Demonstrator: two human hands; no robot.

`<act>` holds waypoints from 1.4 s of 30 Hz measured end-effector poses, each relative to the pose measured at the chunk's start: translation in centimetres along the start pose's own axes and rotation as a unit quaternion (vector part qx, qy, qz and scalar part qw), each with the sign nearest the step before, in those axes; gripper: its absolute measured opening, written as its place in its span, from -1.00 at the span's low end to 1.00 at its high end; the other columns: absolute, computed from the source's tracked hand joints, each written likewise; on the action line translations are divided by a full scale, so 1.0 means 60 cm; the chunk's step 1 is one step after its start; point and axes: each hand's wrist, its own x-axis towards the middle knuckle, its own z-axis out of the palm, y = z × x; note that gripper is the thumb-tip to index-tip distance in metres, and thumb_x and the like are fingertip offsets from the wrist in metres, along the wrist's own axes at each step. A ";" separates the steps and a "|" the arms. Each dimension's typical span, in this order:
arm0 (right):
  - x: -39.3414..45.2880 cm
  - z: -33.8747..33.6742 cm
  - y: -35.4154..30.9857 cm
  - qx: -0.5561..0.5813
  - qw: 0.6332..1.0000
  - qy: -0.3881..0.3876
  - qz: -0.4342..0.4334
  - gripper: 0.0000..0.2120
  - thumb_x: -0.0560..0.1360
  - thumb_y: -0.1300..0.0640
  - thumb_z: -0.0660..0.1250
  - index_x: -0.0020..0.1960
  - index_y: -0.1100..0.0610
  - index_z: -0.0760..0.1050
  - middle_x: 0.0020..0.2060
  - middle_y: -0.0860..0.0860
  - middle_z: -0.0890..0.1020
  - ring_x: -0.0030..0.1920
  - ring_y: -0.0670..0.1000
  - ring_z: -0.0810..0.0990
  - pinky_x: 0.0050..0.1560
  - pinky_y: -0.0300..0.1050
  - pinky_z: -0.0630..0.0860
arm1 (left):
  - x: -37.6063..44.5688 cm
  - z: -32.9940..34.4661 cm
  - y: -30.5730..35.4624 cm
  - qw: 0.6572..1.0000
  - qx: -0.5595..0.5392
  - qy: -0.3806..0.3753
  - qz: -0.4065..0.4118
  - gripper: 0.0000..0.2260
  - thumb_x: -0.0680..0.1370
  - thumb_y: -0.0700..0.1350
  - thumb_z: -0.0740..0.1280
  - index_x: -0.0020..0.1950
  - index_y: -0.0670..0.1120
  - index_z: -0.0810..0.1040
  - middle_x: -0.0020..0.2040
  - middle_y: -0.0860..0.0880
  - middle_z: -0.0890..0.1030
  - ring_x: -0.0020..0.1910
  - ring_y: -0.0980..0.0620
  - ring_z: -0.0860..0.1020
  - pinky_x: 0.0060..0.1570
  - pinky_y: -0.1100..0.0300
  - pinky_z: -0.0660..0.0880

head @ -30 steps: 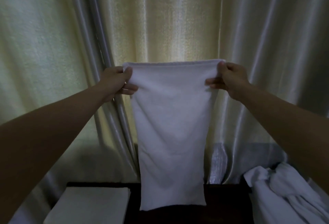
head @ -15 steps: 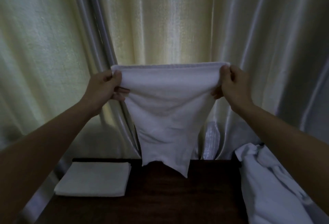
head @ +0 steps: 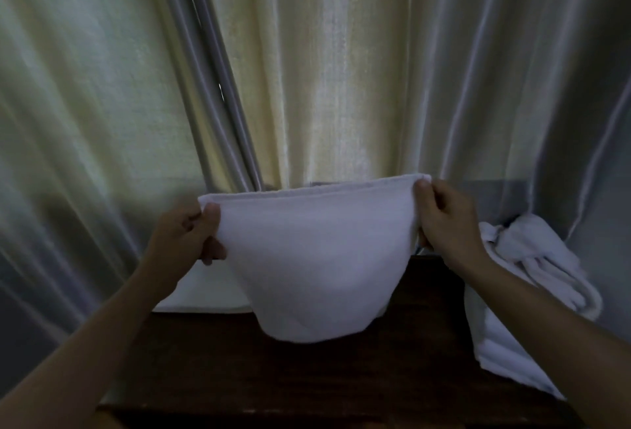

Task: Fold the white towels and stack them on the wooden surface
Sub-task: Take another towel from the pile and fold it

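Head view: the white towel point(head: 316, 268) looks soft, light and floppy, so it sags into a belly between its corners and won't hold any shape by itself. The top corners seem the best places to take it, and that's where it's held. The left hand point(head: 184, 241) pinches the left corner and the right hand point(head: 444, 224) the right, both arms stretched forward, towel hanging over the dark table point(head: 273, 377). A folded towel point(head: 205, 295) lies far left, with an unfolded pile point(head: 532, 285) on the right.
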 end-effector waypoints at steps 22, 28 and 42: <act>-0.177 0.186 0.369 -0.111 0.872 -0.297 0.373 -0.71 0.68 0.00 0.22 0.04 0.18 0.61 -0.10 0.08 0.66 -0.11 0.02 0.62 -0.18 -0.15 0.48 | -0.019 0.264 -0.342 0.922 0.196 -0.164 -0.290 -0.78 0.69 -0.04 0.22 -0.16 0.12 0.37 -0.17 0.05 0.51 -0.08 -0.03 0.54 -0.16 0.17 0.45; -0.223 0.234 0.434 -0.172 0.837 -0.320 0.408 -0.67 0.67 -0.01 0.22 -0.12 0.19 0.55 -0.23 0.11 0.62 -0.20 0.08 0.61 -0.08 0.05 0.57 | -0.035 0.287 -0.452 0.880 0.242 -0.199 -0.357 -0.72 0.69 0.00 0.21 0.18 -0.18 0.56 -0.02 -0.03 0.58 -0.15 0.09 0.54 -0.08 0.16 0.45; -0.144 0.288 0.413 0.030 0.694 -0.215 0.686 -0.65 0.68 -0.03 0.22 0.30 0.18 0.57 0.20 0.17 0.64 0.19 0.18 0.61 0.18 0.10 0.56 | 0.013 0.335 -0.491 0.855 0.179 -0.047 -0.485 -0.73 0.65 0.04 0.25 0.04 -0.12 0.62 -0.03 -0.15 0.64 0.01 -0.19 0.59 0.11 -0.03 0.52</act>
